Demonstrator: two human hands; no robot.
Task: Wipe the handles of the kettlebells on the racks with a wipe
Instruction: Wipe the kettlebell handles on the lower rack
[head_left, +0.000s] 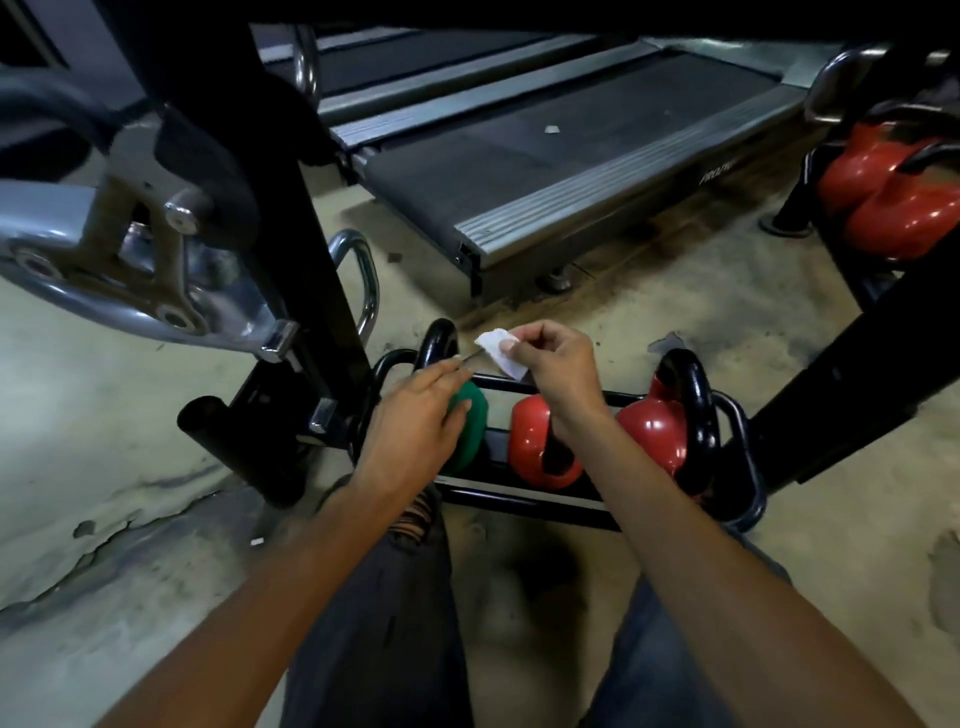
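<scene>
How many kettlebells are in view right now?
5. On the low rack: green kettlebell partly behind the left hand, middle red kettlebell, right red kettlebell. On the side rack, upper right: upper red kettlebell, lower red kettlebell. More may be hidden.

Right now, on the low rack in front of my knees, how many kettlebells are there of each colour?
Green: 1, the left kettlebell
Red: 2, the middle kettlebell and the right kettlebell
Total: 3
</scene>
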